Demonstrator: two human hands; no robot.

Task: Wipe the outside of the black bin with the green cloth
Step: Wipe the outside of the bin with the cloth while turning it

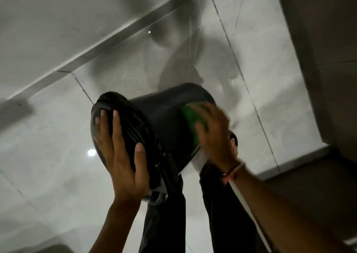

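The black bin (164, 115) is tipped on its side above the floor, lid end toward the left, base toward the upper right. My left hand (121, 156) cups the lid end with fingers spread over the glossy lid and the thumb on the rim. A black liner bunches around the rim. My right hand (214, 132), blurred with motion, presses the green cloth (193, 119) against the bin's side wall near the base. Most of the cloth lies hidden under the palm.
Glossy pale floor tiles (58, 136) with dark grout lines lie below, meeting a white wall (58, 20) at a grey skirting strip. A brownish wall or cabinet (332, 78) rises on the right. Dark trouser legs (222, 204) and a bare foot show under the bin.
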